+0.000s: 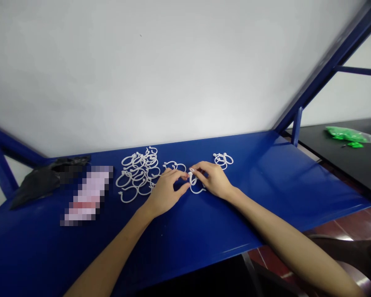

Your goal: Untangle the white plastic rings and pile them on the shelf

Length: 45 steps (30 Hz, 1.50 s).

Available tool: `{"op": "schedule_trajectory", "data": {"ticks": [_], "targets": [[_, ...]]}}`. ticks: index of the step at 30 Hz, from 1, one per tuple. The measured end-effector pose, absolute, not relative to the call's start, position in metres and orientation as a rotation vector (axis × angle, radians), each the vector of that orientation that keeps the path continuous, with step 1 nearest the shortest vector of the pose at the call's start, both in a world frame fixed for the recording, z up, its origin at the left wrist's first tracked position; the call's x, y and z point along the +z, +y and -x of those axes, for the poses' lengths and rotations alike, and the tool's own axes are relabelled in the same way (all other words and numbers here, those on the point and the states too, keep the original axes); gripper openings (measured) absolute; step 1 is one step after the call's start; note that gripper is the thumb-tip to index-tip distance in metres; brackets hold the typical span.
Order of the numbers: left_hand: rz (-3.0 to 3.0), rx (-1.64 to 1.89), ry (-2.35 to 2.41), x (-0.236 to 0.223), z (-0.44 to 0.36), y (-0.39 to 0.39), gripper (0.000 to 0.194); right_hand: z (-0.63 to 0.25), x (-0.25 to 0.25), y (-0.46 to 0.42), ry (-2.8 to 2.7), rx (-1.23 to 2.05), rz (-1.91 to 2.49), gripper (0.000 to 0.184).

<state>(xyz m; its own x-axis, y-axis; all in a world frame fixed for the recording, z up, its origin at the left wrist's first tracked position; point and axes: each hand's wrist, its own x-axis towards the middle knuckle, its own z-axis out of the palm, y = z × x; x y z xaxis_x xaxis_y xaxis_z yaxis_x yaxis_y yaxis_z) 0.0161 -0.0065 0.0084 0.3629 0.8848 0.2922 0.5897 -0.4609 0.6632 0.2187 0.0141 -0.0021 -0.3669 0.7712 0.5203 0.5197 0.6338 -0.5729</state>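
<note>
Above the blue table point(185, 231), white shower curtain rings point(198, 192) are between my two hands. My right hand point(214, 179) pinches them from the right with thumb and forefinger. From the left, my left hand point(167, 189) has its thumb and fingertips closed at the rings' edge. How many rings are in my fingers is hard to make out. Just behind my left hand lie a few loose white rings point(181, 165), partly covered by it. A larger pile of the same rings point(137, 169) spreads to its left. Beyond my right hand sits a small linked group of rings point(222, 161).
A black plastic bag point(40, 181) lies at the table's left, with a pixelated flat item point(89, 194) beside it. A white wall point(173, 82) rises behind. Blue frame bars point(327, 70) slant at both sides. At right, a dark table point(336, 156) holds a bag of green pieces point(349, 135).
</note>
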Motion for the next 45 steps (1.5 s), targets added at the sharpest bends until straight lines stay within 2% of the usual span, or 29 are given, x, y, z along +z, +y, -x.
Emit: {"op": "schedule_trajectory", "data": {"ticks": [3, 8, 13, 16, 18, 21, 27, 34, 45], "targets": [[-2.255, 0.826, 1.273, 0.006, -0.022, -0.009, 0.004, -0.218, -0.003, 0.013, -2.063, 0.406, 0.982, 0.012], [-2.285, 0.806, 1.309, -0.008, -0.022, -0.006, 0.007, -0.219, -0.001, 0.012, -2.063, 0.389, 0.936, 0.012], [-2.279, 0.841, 1.705, -0.015, 0.001, 0.01, 0.008, -0.22, -0.001, 0.014, -2.069, 0.371, 0.935, 0.014], [-2.33, 0.899, 1.896, -0.005, 0.008, 0.013, 0.017, -0.221, -0.002, 0.014, -2.066, 0.419, 0.992, 0.013], [-2.371, 1.046, 1.837, 0.004, 0.004, 0.009, 0.022, -0.22, -0.002, 0.012, -2.033, 0.471, 1.06, 0.01], [-2.324, 1.188, 1.55, 0.012, -0.009, -0.001, 0.017, -0.219, -0.001, 0.009, -1.963, 0.54, 1.161, 0.008], [-2.103, 1.081, 1.414, 0.003, -0.02, -0.007, 0.011, -0.216, -0.001, 0.005, -2.011, 0.574, 1.075, 0.01], [-2.088, 1.1, 1.352, 0.0, -0.017, -0.006, 0.012, -0.212, 0.002, 0.0, -1.95, 0.676, 0.949, 0.024], [-2.311, 1.115, 1.204, 0.002, -0.019, -0.012, 0.019, -0.216, 0.0, -0.001, -2.107, 0.558, 0.841, 0.016]]}}
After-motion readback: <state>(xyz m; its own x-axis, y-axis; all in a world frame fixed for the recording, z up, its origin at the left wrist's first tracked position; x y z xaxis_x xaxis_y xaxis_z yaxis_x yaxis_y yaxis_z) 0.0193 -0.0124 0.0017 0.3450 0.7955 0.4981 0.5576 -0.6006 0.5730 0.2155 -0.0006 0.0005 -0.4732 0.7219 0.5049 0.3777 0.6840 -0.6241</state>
